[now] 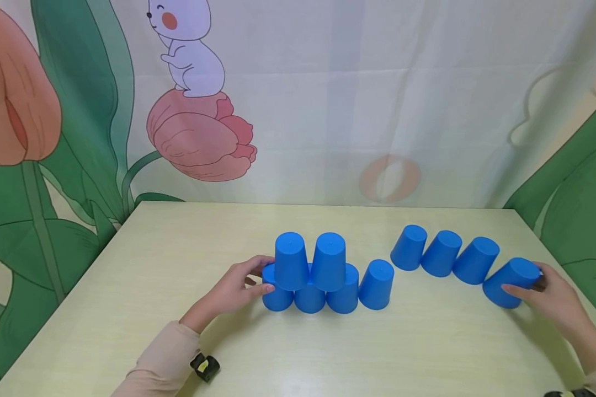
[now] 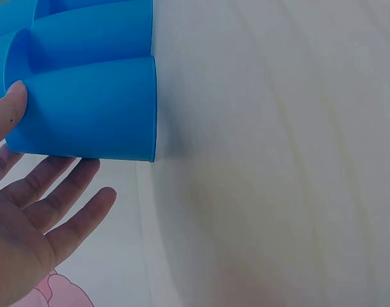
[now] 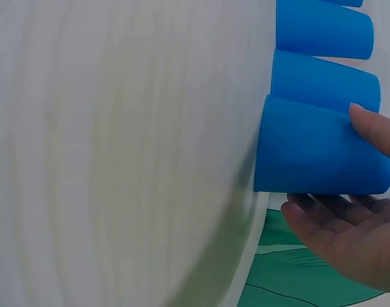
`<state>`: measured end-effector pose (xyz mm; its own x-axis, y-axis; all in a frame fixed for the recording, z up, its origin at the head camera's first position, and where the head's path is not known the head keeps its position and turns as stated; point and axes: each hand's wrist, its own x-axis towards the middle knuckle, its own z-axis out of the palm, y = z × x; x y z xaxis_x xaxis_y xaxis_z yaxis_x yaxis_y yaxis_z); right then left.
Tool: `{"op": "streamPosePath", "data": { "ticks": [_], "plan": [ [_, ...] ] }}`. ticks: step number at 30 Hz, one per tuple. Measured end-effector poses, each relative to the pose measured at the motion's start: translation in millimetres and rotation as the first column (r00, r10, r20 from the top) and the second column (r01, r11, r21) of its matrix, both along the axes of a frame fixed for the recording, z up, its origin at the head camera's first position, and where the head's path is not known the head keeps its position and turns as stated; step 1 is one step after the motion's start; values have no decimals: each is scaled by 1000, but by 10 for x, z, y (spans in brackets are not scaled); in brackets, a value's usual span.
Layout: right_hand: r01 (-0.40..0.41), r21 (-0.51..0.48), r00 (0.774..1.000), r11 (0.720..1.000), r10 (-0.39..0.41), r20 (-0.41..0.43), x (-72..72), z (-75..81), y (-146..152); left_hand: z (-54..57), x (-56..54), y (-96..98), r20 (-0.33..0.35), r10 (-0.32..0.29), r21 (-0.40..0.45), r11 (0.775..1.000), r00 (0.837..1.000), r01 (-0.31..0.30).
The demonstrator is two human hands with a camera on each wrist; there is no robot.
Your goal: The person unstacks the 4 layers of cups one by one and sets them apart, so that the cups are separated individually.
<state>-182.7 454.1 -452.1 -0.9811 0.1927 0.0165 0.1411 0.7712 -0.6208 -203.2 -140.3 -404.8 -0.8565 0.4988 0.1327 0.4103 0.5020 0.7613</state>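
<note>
Blue cups stand upside down on the table. My left hand [image 1: 239,285] is at the left end of a two-level stack, around the leftmost bottom cup [image 1: 277,299]. Its thumb touches that cup's near side, while the other fingers spread loosely along the far side. Two upper cups, a left one [image 1: 291,262] and a right one [image 1: 329,263], rest on the bottom row. At the right, my right hand [image 1: 551,295] grips the end cup [image 3: 323,150] of another row, thumb in front and fingers behind. That cup leans to the right in the head view.
A single cup [image 1: 376,285] stands at the right end of the stack's bottom row. Three more cups, including a middle one [image 1: 442,253], run in a slanting row behind it. A printed cloth [image 1: 298,138] hangs behind the table [image 1: 328,353].
</note>
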Motion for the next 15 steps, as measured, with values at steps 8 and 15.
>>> {"op": "streamPosePath", "data": {
  "ticks": [8,15],
  "plan": [
    [69,-26,991,997,-71,-111,23,44,-5,5,7,-8,-16,-18,10,1000,1000,18],
    [136,-92,971,986,-151,-184,256,567,-535,3,3,-14,-16,-18,10,1000,1000,18]
  ]
}}
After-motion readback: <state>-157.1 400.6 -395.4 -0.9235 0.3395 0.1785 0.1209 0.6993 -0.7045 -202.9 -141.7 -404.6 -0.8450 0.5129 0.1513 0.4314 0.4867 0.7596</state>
